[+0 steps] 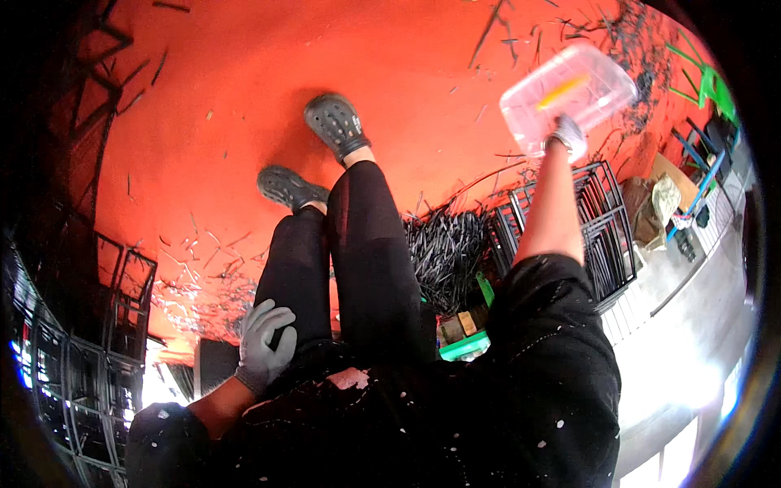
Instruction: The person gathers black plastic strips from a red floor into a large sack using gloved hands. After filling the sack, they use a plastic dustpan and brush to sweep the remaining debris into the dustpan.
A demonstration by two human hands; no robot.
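Observation:
My right arm reaches out to the far right. There my right hand [567,137], in a pale glove, grips the near edge of a clear plastic container [521,102]. A slim yellow object [563,92], blurred, shows inside or through the container; I cannot make out its kind. My left hand [267,343], gloved in grey, rests by my left thigh with its fingers apart and nothing in it. Both legs stretch forward over the red floor [220,73], with dark clogs [332,122] on the feet.
A heap of black strips [446,252] lies right of my legs, beside stacked black metal frames [606,236]. More frames [122,301] stand at left. Black scraps litter the floor. A green stool [716,91], bags [647,207] and a green tray [465,347] are at right.

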